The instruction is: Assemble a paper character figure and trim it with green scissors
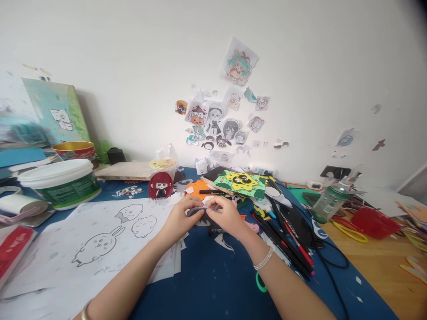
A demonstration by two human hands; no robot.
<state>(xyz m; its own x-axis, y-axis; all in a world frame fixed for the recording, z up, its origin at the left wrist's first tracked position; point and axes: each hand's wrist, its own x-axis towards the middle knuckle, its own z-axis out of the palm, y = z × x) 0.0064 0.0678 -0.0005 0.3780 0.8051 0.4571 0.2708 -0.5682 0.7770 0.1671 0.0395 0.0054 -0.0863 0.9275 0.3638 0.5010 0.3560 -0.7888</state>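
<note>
My left hand (182,218) and my right hand (227,215) meet over the dark blue mat (213,275), fingertips pinched together on a small grey paper cut-out (199,210) held between them. A beaded bracelet (263,260) circles my right wrist. White sheets with outline drawings of round animals (100,242) lie just left of my hands. A spread of coloured markers (287,235) lies to the right of my right hand.
A white lidded tub (60,180) and a gold-rimmed bowl (74,150) stand at the left. A green and yellow card (240,183) rests on books behind my hands. A green bottle (328,202), yellow scissors (350,231) and a red object (375,221) sit at the right. Stickers (220,122) cover the wall.
</note>
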